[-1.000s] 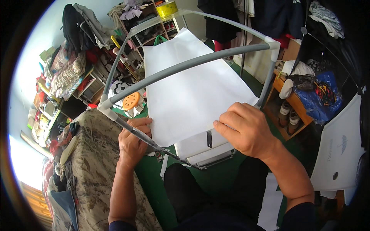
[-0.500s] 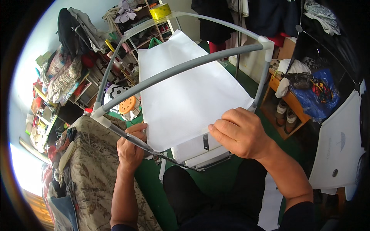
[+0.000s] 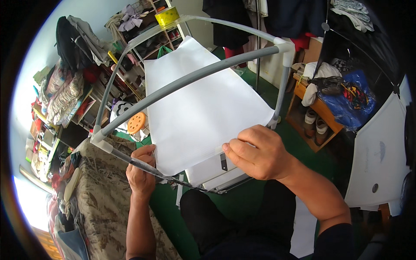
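Note:
A white fabric sheet [image 3: 203, 108] lies stretched across a frame of grey tubes [image 3: 190, 78] with white corner joints. My left hand [image 3: 141, 171] is closed on the near grey tube and the sheet's near left corner. My right hand [image 3: 260, 151] pinches the sheet's near right edge between thumb and fingers. Under the sheet a white panel [image 3: 212, 171] with a small dark clip shows between my hands.
A bed with a patterned cover [image 3: 102, 203] is at my lower left. Cluttered shelves [image 3: 86, 91] with clothes and an orange round thing [image 3: 135, 122] stand behind the frame. A low wooden shelf with shoes [image 3: 314, 119] and a blue bag [image 3: 351, 97] sit right. Green floor lies below.
The frame and sheet have shifted a little, and my right hand has moved along the sheet's near edge toward its right corner. My left hand keeps its hold on the tube.

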`<action>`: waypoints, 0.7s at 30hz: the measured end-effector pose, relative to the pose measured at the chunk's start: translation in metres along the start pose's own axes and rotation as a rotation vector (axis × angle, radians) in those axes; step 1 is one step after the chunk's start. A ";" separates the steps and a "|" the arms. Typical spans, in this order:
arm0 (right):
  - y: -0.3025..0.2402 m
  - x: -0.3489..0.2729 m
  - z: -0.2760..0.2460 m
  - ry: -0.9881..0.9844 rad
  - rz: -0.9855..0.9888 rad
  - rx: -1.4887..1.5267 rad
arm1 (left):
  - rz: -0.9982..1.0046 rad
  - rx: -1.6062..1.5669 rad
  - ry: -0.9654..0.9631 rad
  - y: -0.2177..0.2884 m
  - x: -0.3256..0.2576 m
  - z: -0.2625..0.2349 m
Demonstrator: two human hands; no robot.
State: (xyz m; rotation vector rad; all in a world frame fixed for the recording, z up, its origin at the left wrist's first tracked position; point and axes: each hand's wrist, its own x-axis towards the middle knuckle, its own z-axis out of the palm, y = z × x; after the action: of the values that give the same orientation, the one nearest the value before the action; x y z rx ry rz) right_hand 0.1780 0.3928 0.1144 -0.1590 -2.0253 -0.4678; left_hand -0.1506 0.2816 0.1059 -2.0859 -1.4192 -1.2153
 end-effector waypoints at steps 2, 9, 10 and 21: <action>-0.001 0.002 0.000 0.026 0.003 0.007 | -0.022 -0.002 -0.002 -0.001 -0.001 -0.001; -0.001 0.002 -0.003 0.023 0.009 -0.003 | -0.062 -0.056 0.005 0.002 0.000 0.001; -0.002 0.005 -0.004 0.022 0.011 -0.006 | -0.060 -0.059 0.011 0.003 0.001 0.000; -0.003 0.000 -0.003 0.027 0.012 -0.004 | -0.043 -0.035 -0.013 0.002 -0.002 -0.002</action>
State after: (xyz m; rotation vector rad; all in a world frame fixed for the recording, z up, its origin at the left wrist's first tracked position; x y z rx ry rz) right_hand 0.1796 0.3883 0.1154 -0.1658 -1.9962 -0.4642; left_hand -0.1499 0.2783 0.1055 -2.1004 -1.4659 -1.2537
